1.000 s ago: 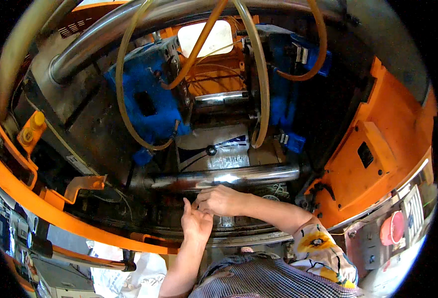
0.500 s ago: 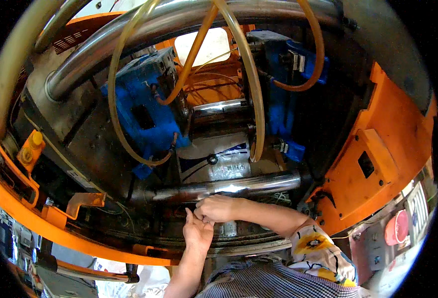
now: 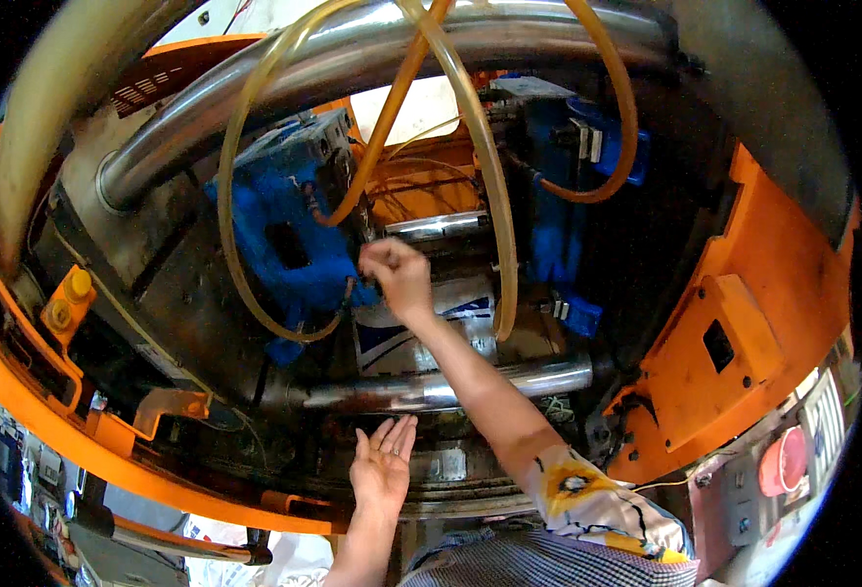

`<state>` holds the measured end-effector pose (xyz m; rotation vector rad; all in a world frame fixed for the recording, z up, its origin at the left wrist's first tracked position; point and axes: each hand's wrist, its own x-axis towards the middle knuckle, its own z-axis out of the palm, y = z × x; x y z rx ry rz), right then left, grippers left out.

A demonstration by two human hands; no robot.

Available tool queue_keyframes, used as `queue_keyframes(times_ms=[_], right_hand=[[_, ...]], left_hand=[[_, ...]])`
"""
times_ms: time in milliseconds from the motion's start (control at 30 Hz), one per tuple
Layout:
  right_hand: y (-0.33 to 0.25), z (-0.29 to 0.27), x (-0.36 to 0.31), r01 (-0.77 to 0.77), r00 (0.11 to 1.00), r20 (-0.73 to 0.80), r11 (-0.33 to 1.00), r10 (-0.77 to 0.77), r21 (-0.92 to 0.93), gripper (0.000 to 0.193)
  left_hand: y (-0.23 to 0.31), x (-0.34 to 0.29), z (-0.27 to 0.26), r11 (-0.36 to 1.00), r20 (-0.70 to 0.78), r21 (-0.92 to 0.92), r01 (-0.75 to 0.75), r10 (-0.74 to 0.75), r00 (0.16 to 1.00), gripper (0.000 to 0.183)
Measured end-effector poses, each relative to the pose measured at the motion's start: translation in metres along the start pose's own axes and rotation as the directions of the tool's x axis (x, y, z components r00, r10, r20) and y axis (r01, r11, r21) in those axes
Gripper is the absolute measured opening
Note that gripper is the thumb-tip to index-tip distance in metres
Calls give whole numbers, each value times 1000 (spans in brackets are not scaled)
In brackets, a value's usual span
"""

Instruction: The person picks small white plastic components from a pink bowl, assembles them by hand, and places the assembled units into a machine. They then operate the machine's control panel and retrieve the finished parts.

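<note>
Bare forearms, short white sleeve (image 3: 587, 489) with a yellow flower print (pretty loud one), checked grey fabric (image 3: 538, 563) below it.

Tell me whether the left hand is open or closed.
Open. The left hand is held palm up with its fingers spread below the shiny steel bar, holding nothing, while the right hand reaches up beside the blue block.
</note>
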<state>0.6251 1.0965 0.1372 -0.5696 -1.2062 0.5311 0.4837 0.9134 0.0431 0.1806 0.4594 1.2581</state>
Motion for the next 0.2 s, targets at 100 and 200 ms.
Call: queue_keyframes(times_ms=[100, 200], right_hand=[[52, 6, 74, 139, 939, -262, 944, -221, -298, 9], [60, 20, 117, 60, 948, -273, 934, -164, -353, 13]], left_hand=[[-4, -7, -4, 999, -8, 48, 11, -11, 1000, 66], [-2, -15, -10, 984, -19, 178, -11, 14, 1000, 72]])
